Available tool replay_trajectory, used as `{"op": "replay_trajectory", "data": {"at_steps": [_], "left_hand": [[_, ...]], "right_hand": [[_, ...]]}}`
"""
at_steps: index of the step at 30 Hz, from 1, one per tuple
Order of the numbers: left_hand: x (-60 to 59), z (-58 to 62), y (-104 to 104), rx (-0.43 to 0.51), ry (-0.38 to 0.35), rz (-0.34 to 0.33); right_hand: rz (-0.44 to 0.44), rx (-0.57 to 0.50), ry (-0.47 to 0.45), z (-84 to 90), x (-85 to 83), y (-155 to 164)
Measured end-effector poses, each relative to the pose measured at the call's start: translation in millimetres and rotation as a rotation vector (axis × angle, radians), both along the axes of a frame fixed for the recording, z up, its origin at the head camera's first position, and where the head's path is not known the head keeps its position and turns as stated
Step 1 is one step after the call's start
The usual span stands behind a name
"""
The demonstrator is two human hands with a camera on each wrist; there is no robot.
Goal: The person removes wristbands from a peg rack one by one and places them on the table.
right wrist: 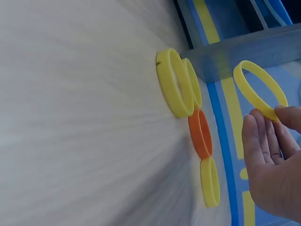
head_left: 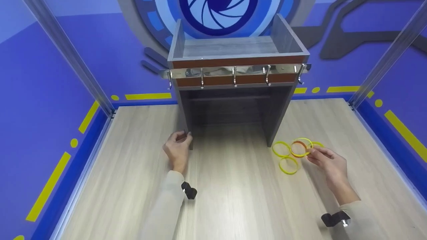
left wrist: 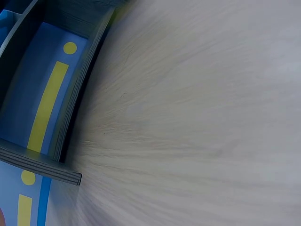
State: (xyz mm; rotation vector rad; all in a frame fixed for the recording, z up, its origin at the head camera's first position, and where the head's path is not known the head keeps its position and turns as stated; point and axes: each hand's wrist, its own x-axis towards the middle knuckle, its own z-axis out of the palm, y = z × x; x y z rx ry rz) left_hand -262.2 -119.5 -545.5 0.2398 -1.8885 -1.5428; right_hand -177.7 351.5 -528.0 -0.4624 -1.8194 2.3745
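A grey cabinet with a row of metal hooks stands at the back of the wooden table. My left hand has its fingers curled round the front edge of the cabinet's left side panel, near the tabletop. To the right of the cabinet, my right hand pinches a yellow ring between thumb and fingers, lifted just off the table. Below it lie an orange ring and other yellow rings, also seen in the right wrist view as an orange ring and yellow rings.
Blue walls with yellow stripes enclose the table on three sides. Metal posts rise at the back corners. A wide stretch of bare tabletop lies between my two arms.
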Motion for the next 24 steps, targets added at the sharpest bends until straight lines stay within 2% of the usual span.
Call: {"op": "replay_trajectory", "data": {"at_steps": [4,14,24], "left_hand": [[-1.2,0.2,0.1,-0.001,0.000,-0.003],[-0.4,-1.3,-0.4,-0.025,0.008,-0.005],[-0.7,-0.6,0.7,0.008,0.010,0.004]], "right_hand": [[0.011,0.017,-0.020,-1.7,4.9,11.0],[0.017,0.137,-0.100,-10.3,12.5,28.0],[0.072,0.255,-0.194,-16.9,17.0,35.9]]}}
